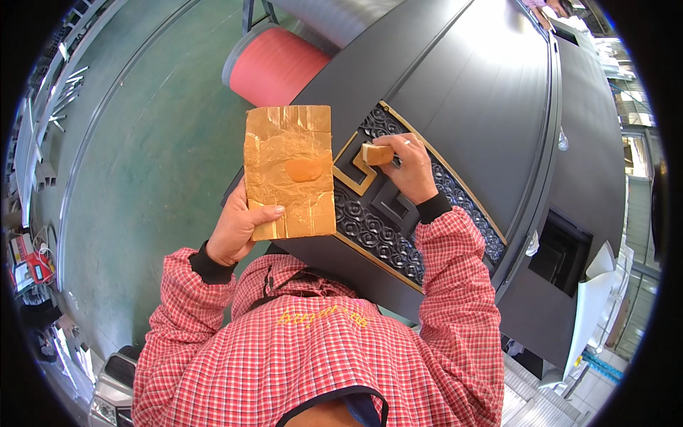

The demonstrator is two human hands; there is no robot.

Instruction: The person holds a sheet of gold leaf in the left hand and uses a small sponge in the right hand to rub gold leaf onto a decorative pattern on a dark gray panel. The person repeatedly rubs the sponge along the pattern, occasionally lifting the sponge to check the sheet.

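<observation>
My left hand point(238, 220) grips the lower left edge of a gold-coated board point(284, 135), thumb on top. A wet-looking puddle of gold paint point(304, 169) lies on that board. Between the fingers of my right hand point(411, 169) is a small sponge point(378, 154), pale on one face and gold-brown elsewhere. The sponge is over the raised gold key-shaped trim point(353, 176) of a dark door panel point(455, 78); whether it touches cannot be made out. Black scroll carving point(373, 231) surrounds the trim, edged by a gold border. A second key shape point(392, 203) beside it is black.
A red roll point(281, 65) and a grey roll stand beyond the panel's far left edge. To the right lies another dark panel with a rectangular opening point(560, 250). Green floor point(153, 156) stretches on the left. Part of another person point(551, 8) shows at the far right.
</observation>
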